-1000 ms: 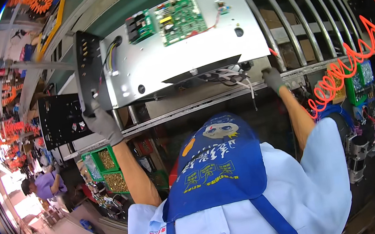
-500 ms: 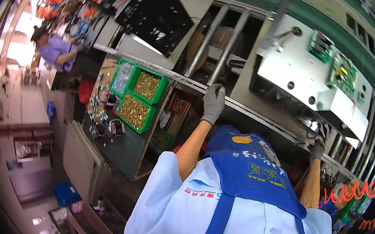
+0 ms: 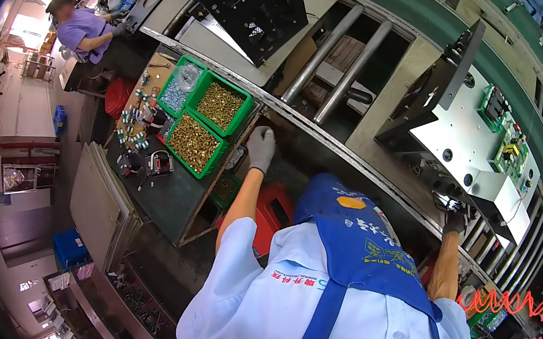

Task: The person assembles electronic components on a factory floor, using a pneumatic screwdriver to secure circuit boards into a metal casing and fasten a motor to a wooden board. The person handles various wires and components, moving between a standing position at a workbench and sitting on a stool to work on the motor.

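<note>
While chassis (image 3: 452,131) lies beside right grip (image 3: 454,221), left grip (image 3: 261,147) well away; both closures unclear.

The parts bins (image 3: 216,158) stand on a side table (image 3: 166,212). Right of the bins are the left hand (image 3: 261,149) and conveyor rollers (image 3: 354,72); well right of them, the chassis (image 3: 460,129) bearing a circuit board (image 3: 512,151), and the right hand (image 3: 454,221). Beyond the bins stands a panel (image 3: 253,12).

The chassis (image 3: 465,139) looks smooth metal — the bins (image 3: 242,117), glossy plastic.
</note>
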`<state>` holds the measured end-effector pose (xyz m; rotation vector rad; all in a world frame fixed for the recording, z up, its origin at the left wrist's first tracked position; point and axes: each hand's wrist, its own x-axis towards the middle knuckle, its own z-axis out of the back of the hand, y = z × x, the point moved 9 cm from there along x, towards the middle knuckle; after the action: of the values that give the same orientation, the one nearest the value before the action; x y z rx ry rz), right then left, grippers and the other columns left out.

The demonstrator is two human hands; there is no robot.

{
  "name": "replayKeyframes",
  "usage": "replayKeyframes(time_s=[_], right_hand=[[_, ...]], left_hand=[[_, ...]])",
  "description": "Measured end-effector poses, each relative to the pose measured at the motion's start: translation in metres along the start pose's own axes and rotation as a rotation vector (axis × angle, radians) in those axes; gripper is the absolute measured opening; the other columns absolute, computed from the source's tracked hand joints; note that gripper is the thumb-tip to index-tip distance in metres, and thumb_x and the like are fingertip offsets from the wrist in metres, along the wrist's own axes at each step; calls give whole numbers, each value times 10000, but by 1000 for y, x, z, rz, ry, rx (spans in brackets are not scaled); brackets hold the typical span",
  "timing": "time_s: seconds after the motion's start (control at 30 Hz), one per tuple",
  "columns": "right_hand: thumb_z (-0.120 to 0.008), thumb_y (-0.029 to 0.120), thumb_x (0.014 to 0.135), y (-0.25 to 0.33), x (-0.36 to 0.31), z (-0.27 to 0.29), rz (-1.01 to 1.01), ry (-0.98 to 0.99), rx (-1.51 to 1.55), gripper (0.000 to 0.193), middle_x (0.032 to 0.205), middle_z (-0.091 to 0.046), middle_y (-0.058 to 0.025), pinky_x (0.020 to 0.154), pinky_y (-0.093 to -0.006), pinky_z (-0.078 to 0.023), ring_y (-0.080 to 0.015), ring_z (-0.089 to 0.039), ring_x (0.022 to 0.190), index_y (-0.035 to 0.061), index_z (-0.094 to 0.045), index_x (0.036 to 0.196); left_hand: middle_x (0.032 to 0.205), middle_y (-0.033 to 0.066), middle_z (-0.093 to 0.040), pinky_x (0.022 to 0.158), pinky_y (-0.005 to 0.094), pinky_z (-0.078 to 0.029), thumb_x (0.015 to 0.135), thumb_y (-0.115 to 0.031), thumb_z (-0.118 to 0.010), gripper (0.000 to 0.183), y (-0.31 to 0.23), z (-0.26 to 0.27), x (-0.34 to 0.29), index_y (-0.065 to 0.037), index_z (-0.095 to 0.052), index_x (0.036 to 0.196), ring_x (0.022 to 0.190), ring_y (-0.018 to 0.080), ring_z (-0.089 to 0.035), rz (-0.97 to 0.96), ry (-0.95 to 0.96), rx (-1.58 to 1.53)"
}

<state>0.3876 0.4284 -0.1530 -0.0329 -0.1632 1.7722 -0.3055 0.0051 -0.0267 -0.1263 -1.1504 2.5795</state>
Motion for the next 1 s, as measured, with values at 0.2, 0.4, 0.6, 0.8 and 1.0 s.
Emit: replayKeyframes(time_s=[0.2,0.4,0.6,0.8,1.0], right_hand=[[-684,321,900,-28,-38,-51,-845,-10,1853,557,1510,-468,-96,1089,-439,-414,-295,-441,1382,133,-540,1404],[-636,190,909,-45,-110,-81,-612,251,1211,234,965,-611,-105,597,-341,-525,-218,-604,765,45,-624,1093],[-590,159,917,58,-160,-38,-576,603,1087,227,863,-666,-87,579,-354,-568,-233,-679,717,7,-639,1078],[-610,159,903,123,-191,20,-562,682,1121,349,1005,-667,-121,685,-341,-556,-216,-673,823,-20,-609,1203],[-605,253,850,154,-196,38,-198,583,788,396,1104,-688,-229,939,-423,-499,-367,-660,1046,-33,-669,1117]], left_hand=[[1005,194,-708,890,456,-509,893,-231,-593,255,40,57,79,-37,-699,1021,986,374,-662,-25,-156,190],[1104,205,-699,964,451,-496,870,-208,-591,318,60,56,140,-39,-695,1117,1062,366,-650,-50,216,278],[1299,251,-602,1042,448,-455,831,-241,-648,515,79,25,183,-99,-606,1324,1203,397,-574,-181,497,501],[1273,256,-614,1025,464,-463,836,-250,-649,526,83,-15,196,-104,-579,1337,1198,405,-577,-220,569,529],[1052,231,-697,883,494,-512,844,-322,-630,370,104,-27,206,-38,-704,1070,1007,408,-661,-244,525,464]])
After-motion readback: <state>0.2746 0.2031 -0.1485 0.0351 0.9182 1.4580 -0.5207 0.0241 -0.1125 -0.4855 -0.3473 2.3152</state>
